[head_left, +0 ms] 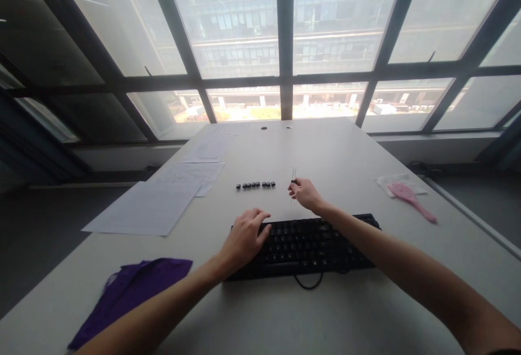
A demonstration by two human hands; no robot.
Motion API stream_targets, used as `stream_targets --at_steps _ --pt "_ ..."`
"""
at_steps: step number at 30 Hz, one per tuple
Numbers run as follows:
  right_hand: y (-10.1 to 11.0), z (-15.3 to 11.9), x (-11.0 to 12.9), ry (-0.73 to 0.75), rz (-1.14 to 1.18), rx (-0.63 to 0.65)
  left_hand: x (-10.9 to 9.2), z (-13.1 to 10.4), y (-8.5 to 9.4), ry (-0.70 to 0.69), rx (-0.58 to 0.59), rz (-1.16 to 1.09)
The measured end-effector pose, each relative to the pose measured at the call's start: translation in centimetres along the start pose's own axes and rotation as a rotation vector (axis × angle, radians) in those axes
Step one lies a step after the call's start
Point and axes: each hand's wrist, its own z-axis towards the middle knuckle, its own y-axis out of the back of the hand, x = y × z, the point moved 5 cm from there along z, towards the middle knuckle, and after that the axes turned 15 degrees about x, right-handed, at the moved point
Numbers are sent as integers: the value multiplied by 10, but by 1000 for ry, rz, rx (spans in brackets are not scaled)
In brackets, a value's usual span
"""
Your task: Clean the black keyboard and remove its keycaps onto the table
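1. evidently, the black keyboard (303, 249) lies crosswise on the worktop (329, 151), probably so both hands reach it easily.
2. on my feed, the left hand (246, 238) lies palm down at its left end, fingers loosely spread and grasping nothing, perhaps to steady it.
3. my right hand (304, 193), beyond the keyboard, pinches a wire tool (293, 173), prongs pointing away.
4. black keycaps (258, 184) sit in a row left of the tool, presumably to stay sorted.
5. my right forearm crosses above the keyboard; i cannot tell whether it touches.
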Motion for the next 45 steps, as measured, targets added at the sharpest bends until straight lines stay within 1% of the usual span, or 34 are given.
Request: stream_targets --at_steps 1,2,4,6,8,11,14,19,22,29,38,42,45 --pt "3 14 -2 4 -18 4 8 13 7 -4 -21 7" --pt "5 26 -4 9 -40 7 17 28 15 8 -67 24" --pt "6 44 -6 30 -105 13 38 58 27 47 -127 89" --pt "4 55 -7 65 -180 20 58 86 32 97 -145 135" --pt "1 62 -8 102 -246 39 70 107 29 108 -151 163" --pt "-4 70 -8 150 -313 100 77 122 18 84 -163 192" --pt "-7 77 -8 196 -377 167 79 126 9 86 -183 200" --pt "-11 83 -8 225 -489 231 84 123 5 133 -210 182" --pt "-13 86 -9 217 -504 241 85 121 4 145 -222 167" --pt "-17 90 -8 183 -512 241 87 118 3 124 -242 149" --pt "-18 87 -4 183 -509 246 89 118 3 137 -238 134" --pt "-14 85 2 209 -466 260 88 116 6 119 -258 128" --pt "3 80 11 208 -378 201 88 111 16 116 -274 109"
